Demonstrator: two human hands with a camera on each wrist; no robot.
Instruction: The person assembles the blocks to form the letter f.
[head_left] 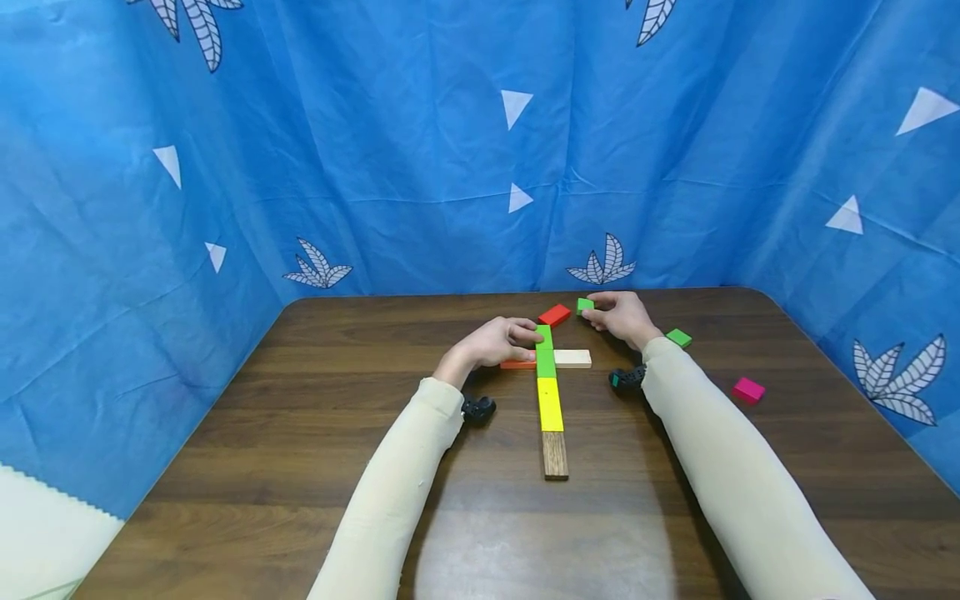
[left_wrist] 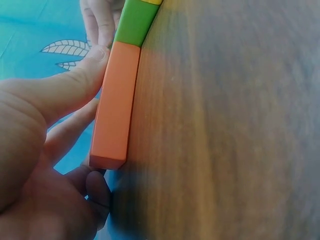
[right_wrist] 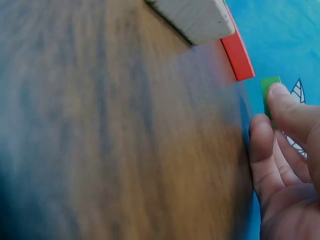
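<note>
A straight row of wooden blocks runs away from me: a brown block (head_left: 555, 455), a yellow block (head_left: 550, 404), a lower green block (head_left: 546, 363) and an upper green block (head_left: 545, 332). An orange block (left_wrist: 117, 105) and an off-white block (head_left: 573, 359) extend sideways from the lower green one. My left hand (head_left: 500, 342) reaches in from the left, its fingertips touching the green part of the row, thumb near the orange block. Between thumb and fingers, my right hand (head_left: 624, 317) pinches a small green block (right_wrist: 270, 86) near the table's far edge.
Just beyond the row lies a red block (head_left: 555, 315). Another green block (head_left: 678, 337) and a pink block (head_left: 748, 390) lie on the wooden table (head_left: 315, 467) at the right. A blue patterned curtain (head_left: 420, 167) hangs behind the table's far edge.
</note>
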